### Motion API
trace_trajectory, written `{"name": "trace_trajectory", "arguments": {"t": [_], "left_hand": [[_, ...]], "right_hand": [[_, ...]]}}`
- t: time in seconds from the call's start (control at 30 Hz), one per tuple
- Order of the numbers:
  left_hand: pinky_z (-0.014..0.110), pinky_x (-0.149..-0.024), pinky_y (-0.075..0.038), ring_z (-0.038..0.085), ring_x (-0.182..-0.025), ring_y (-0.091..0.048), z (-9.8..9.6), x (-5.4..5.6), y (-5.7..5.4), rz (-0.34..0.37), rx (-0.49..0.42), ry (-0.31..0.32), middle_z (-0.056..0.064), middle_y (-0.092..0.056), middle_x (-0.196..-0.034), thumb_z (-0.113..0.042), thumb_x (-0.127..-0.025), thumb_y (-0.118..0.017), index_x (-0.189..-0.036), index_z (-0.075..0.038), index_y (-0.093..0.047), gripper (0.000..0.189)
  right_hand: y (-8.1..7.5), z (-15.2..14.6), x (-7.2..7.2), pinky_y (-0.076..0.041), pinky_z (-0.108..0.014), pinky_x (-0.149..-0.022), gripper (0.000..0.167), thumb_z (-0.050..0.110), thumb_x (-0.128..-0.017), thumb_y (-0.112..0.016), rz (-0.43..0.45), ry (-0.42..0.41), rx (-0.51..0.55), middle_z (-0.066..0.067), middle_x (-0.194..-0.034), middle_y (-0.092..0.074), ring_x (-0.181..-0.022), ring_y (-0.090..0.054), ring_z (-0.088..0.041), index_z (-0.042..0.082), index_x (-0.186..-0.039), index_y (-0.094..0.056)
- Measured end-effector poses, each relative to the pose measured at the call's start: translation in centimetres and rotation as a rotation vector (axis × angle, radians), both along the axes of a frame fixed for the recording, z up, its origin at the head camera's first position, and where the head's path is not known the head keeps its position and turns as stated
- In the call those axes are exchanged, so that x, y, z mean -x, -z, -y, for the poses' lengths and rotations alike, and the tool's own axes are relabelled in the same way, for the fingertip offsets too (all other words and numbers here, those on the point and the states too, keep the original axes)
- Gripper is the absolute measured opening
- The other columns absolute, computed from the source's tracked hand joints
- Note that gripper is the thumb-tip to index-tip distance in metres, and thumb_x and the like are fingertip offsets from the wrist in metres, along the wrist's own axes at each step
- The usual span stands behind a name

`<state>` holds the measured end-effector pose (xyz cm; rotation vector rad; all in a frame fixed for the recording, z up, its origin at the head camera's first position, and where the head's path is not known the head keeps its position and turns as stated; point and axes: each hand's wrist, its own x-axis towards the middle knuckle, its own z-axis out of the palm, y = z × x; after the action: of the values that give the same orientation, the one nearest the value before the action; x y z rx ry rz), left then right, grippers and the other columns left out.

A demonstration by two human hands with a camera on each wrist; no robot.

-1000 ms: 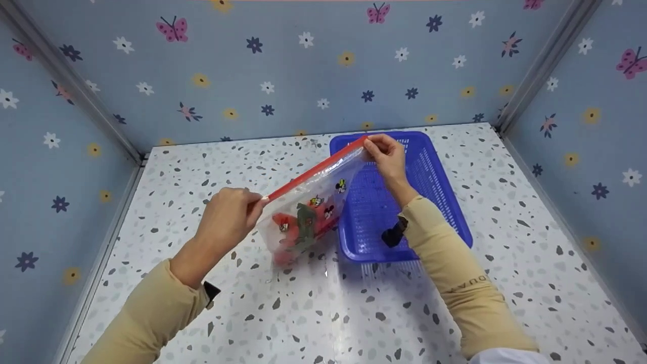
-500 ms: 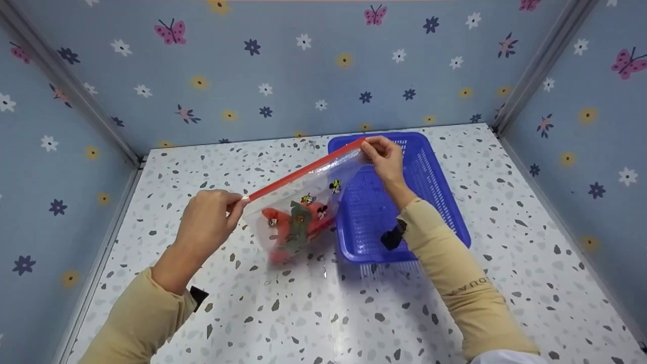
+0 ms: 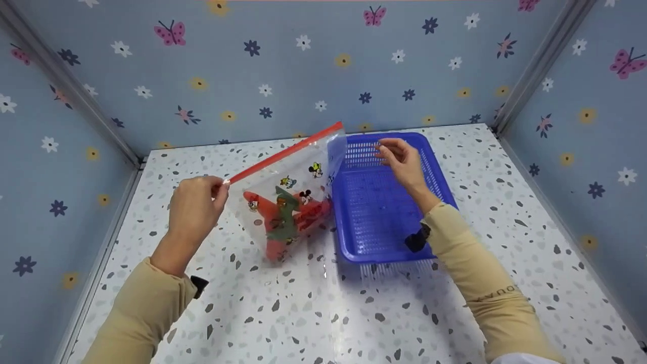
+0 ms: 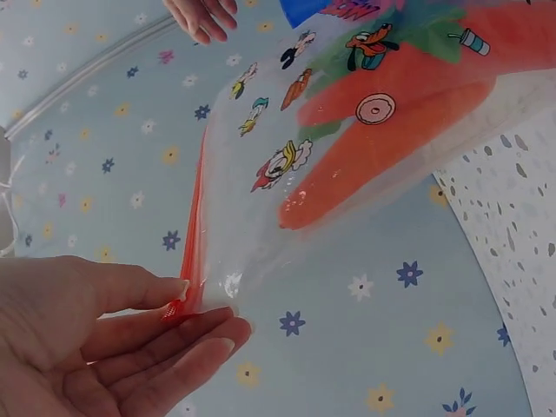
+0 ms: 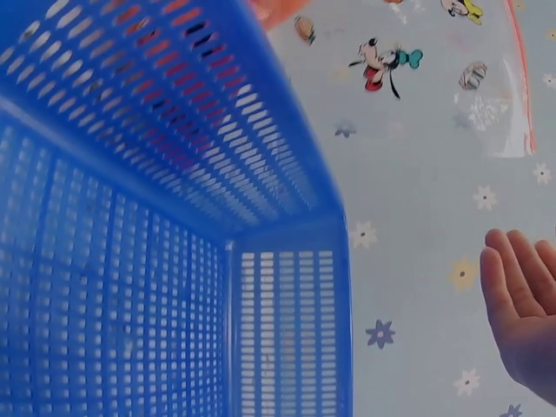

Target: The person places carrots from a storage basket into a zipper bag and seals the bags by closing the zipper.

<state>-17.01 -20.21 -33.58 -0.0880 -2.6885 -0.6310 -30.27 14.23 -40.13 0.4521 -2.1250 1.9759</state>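
Observation:
My left hand [image 3: 194, 215] pinches the left end of the red zip strip on a clear zip bag [image 3: 273, 174] printed with cartoon figures. In the left wrist view, thumb and fingers [image 4: 208, 339] grip the bag's corner. Inside the bag lie orange-red shapes [image 4: 391, 139] and a dark green piece [image 3: 285, 210]; the printed plastic partly covers them. The bag hangs tilted, its right end higher and unheld, just left of a blue basket [image 3: 343, 247]. Over the basket's back part, my right hand [image 3: 407, 164] has loosely bent fingers and holds nothing.
The basket has slotted walls [image 5: 287, 321] and stands on a white speckled table [image 3: 283, 323]. Blue flowered panels [image 3: 303, 65] enclose the table at the back and both sides, meeting at grey corner posts [image 3: 536, 65].
My right hand has let go of the bag's right end and moved right over the basket. My left hand has drawn the bag left and slightly up.

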Motion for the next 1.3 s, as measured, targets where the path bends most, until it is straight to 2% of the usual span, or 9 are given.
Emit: {"name": "trace_trajectory", "arguments": {"t": [0.1,0.2,0.37,0.47,0.63,0.83,1.07,1.2,1.3], "left_hand": [[0.039,-0.058,-0.046,0.028,-0.067,-0.057,0.5,0.7,0.4,-0.002,-0.027,-0.041,0.022,-0.063,-0.079,-0.006,-0.085,-0.056,-0.092,0.01,-0.065,0.02],[0.04,-0.061,-0.048,0.03,-0.07,-0.057,0.9,1.5,0.8,-0.016,-0.046,-0.085,0.022,-0.063,-0.083,-0.007,-0.085,-0.056,-0.094,0.01,-0.064,0.021],[0.041,-0.068,-0.049,0.032,-0.076,-0.058,1.4,3.0,1.8,-0.031,-0.048,-0.156,0.024,-0.062,-0.089,-0.007,-0.086,-0.055,-0.098,0.01,-0.063,0.023],[0.041,-0.071,-0.049,0.032,-0.079,-0.058,1.5,3.9,2.4,-0.041,-0.055,-0.185,0.023,-0.061,-0.092,-0.008,-0.087,-0.054,-0.101,0.01,-0.062,0.024],[0.043,-0.08,-0.046,0.034,-0.091,-0.056,1.6,5.0,3.6,-0.05,-0.08,-0.211,0.023,-0.058,-0.101,-0.01,-0.087,-0.055,-0.107,0.009,-0.058,0.028],[0.045,-0.092,-0.036,0.036,-0.113,-0.042,1.6,6.2,5.5,0.043,-0.103,-0.209,0.024,-0.044,-0.122,-0.018,-0.087,-0.057,-0.127,0.006,-0.041,0.049],[0.048,-0.096,-0.03,0.038,-0.119,-0.033,1.9,7.6,8.3,0.059,-0.111,-0.191,0.029,-0.034,-0.128,-0.023,-0.089,-0.054,-0.131,0.008,-0.034,0.056],[0.052,-0.099,-0.021,0.041,-0.126,-0.02,1.8,7.9,9.7,0.119,-0.077,-0.169,0.03,-0.025,-0.135,-0.028,-0.092,-0.048,-0.134,0.007,-0.03,0.058],[0.055,-0.1,-0.015,0.041,-0.129,-0.011,1.2,8.0,10.4,0.172,-0.06,-0.134,0.027,-0.018,-0.139,-0.033,-0.093,-0.044,-0.137,0.004,-0.026,0.06]], "right_hand": [[-0.7,-0.6,-0.8,-0.048,-0.019,-0.066,0.024,-0.002,-0.087,-0.05,0.006,0.014,-0.063,-0.031,-0.103,-0.056,-0.086,-0.06,-0.029,-0.017,-0.107,-0.053],[-0.9,-1.1,-1.1,-0.048,-0.023,-0.073,0.024,-0.001,-0.087,-0.051,-0.002,0.02,-0.143,-0.029,-0.105,-0.055,-0.091,-0.058,-0.028,-0.015,-0.107,-0.054],[0.6,-2.4,-0.1,-0.043,-0.035,-0.085,0.028,0.007,-0.088,-0.054,-0.031,0.035,-0.32,-0.024,-0.11,-0.055,-0.1,-0.054,-0.027,-0.01,-0.11,-0.055],[1.3,-3.0,0.4,-0.042,-0.036,-0.087,0.03,0.011,-0.089,-0.054,-0.026,0.031,-0.419,-0.021,-0.112,-0.055,-0.102,-0.053,-0.027,-0.007,-0.112,-0.055],[1.9,-3.5,0.4,-0.041,-0.038,-0.088,0.031,0.015,-0.088,-0.055,-0.001,0.012,-0.504,-0.019,-0.113,-0.056,-0.103,-0.053,-0.028,-0.004,-0.114,-0.055],[2.4,-3.8,0.4,-0.04,-0.039,-0.09,0.037,0.019,-0.089,-0.054,0.041,-0.012,-0.59,-0.018,-0.12,-0.051,-0.109,-0.049,-0.031,-0.001,-0.12,-0.051],[3.1,-4.0,0.5,-0.034,-0.044,-0.094,0.046,0.025,-0.089,-0.054,0.029,-0.018,-0.749,-0.02,-0.124,-0.048,-0.112,-0.045,-0.034,-0.002,-0.125,-0.046],[3.4,-4.1,0.6,-0.027,-0.043,-0.099,0.052,0.027,-0.09,-0.052,0.041,-0.027,-0.815,-0.022,-0.128,-0.042,-0.118,-0.038,-0.034,-0.004,-0.129,-0.039],[3.4,-4.2,0.7,-0.021,-0.043,-0.102,0.057,0.032,-0.091,-0.048,0.075,-0.023,-0.859,-0.023,-0.134,-0.033,-0.124,-0.029,-0.034,-0.003,-0.134,-0.032]]}}
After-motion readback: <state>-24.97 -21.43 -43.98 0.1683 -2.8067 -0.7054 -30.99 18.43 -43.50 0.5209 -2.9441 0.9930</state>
